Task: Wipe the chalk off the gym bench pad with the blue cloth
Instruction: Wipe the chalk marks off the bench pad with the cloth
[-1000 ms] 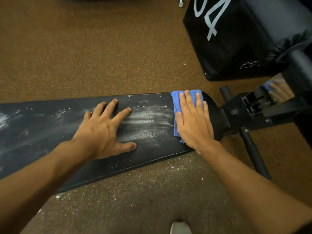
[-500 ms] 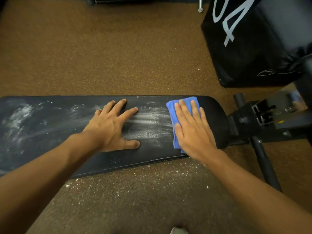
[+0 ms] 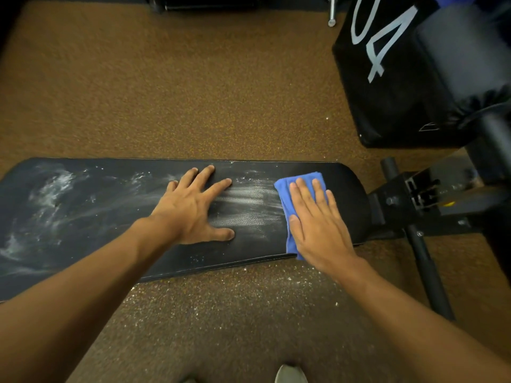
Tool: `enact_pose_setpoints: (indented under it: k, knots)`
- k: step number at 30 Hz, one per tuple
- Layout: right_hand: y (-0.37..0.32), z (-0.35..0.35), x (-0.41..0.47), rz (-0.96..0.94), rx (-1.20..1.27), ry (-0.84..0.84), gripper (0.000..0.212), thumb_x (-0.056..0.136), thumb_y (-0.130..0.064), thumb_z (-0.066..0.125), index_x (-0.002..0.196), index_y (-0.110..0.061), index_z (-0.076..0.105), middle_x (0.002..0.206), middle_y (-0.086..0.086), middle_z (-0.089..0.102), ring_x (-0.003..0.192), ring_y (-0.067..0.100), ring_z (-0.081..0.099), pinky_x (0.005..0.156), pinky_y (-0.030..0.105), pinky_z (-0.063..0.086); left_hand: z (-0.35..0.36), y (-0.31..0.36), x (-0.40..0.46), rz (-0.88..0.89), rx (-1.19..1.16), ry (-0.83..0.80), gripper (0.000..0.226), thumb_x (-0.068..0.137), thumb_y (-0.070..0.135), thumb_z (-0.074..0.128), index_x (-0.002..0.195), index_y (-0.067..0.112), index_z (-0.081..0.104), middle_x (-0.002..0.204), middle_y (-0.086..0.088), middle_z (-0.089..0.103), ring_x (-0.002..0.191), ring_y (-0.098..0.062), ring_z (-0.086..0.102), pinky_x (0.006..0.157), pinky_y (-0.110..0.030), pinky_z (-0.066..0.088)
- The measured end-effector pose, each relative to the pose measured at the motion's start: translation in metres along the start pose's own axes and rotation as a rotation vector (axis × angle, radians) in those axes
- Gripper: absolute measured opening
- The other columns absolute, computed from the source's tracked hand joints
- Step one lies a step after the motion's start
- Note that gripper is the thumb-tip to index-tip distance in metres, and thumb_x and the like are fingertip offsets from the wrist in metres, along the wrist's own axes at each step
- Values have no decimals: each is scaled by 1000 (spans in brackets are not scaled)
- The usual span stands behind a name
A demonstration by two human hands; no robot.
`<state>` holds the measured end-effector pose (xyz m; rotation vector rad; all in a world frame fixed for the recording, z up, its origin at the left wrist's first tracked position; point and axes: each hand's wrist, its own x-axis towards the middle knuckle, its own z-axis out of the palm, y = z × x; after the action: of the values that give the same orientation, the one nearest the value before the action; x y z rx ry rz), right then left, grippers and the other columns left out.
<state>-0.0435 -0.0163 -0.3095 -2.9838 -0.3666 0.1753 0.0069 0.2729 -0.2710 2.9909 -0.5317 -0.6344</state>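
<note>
Brown gym flooring [image 3: 193, 92] surrounds the black bench pad [image 3: 345, 189], whose right end looks wiped. Near that end, the blue cloth [image 3: 287, 186] is pressed flat under the right hand [image 3: 318, 219]. The left hand [image 3: 190, 208] is spread, empty, mid-pad. Chalk smears [image 3: 52, 189] remain leftward, possibly also under the arm.

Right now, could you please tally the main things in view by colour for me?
Blue: 1, the blue cloth
Black: 3, the bench pad, the bench frame, the numbered black block
Bare hands: 2, left hand, right hand
Total: 6
</note>
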Motion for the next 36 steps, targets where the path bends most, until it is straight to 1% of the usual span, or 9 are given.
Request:
enact_pose_setpoints:
  k: [3, 7, 9, 14, 20, 24, 28, 33, 36]
  knots:
    - [14, -4, 2, 8, -23, -12, 65, 101, -39, 18, 162, -15, 15, 170, 4, 15, 157, 28, 4, 126, 52, 11, -2, 0, -1, -4, 8, -23, 122, 52, 100, 29, 157, 45, -1, 169, -1, -7, 155, -33, -1, 121, -58, 18]
    - [-3, -2, 42, 275, -2, 25, 65, 102, -37, 21, 163, -15, 9, 171, 4, 8, 157, 32, -1, 126, 53, 5, -3, 1, -2, -6, 9, -26, 122, 52, 99, 29, 157, 45, -1, 170, -1, -8, 155, -33, -1, 121, -58, 18]
    - [-19, 0, 42, 235, 9, 50, 65, 102, -36, 21, 162, -13, 11, 171, 5, 11, 157, 34, 1, 125, 55, 6, -3, 1, 0, -5, 7, -32, 122, 52, 99, 29, 157, 45, -2, 169, -1, -9, 155, -33, -2, 121, -58, 17]
    - [-4, -1, -6, -74, -19, -27, 63, 104, -38, 21, 163, -17, 10, 171, 1, 8, 157, 24, -2, 126, 51, 10, 0, -1, 1, -10, 2, -26, 121, 55, 98, 35, 157, 45, -2, 169, 0, -10, 155, -32, -4, 122, -59, 16]
    - [5, 0, 41, 240, -2, 38, 71, 96, -42, 9, 162, -16, 12, 171, 3, 11, 157, 31, 1, 125, 51, 4, 3, -1, 3, -8, 3, -16, 121, 55, 98, 35, 157, 46, -2, 169, 0, -10, 155, -31, -4, 122, -58, 16]
    - [-21, 1, 28, 84, -5, 44, 66, 102, -38, 17, 162, -13, 15, 170, 5, 16, 157, 33, 5, 125, 55, 12, 3, -1, 2, -7, 1, -5, 120, 55, 99, 35, 157, 46, -3, 169, 0, -11, 155, -31, -4, 122, -57, 16]
    - [3, 0, -1, -100, -27, -13, 62, 105, -38, 19, 162, -16, 15, 171, 1, 13, 157, 23, 0, 125, 50, 12, 3, -2, 2, -3, 3, -8, 119, 58, 98, 36, 157, 46, -5, 169, 0, -13, 155, -31, -6, 122, -56, 16]
    - [1, -2, 56, 224, 4, 55, 71, 96, -42, 8, 162, -16, 13, 171, 3, 12, 157, 30, 1, 126, 51, 5, 6, -2, 3, -1, 11, 7, 118, 58, 98, 34, 156, 47, -6, 169, 1, -13, 155, -30, -6, 122, -55, 16]
    - [-26, -2, 71, 165, 8, 60, 69, 97, -39, 12, 162, -14, 16, 170, 4, 17, 156, 33, 6, 126, 54, 8, 8, -3, 3, 3, 13, 27, 118, 57, 98, 33, 157, 46, -3, 169, 0, -10, 155, -31, -4, 122, -55, 17]
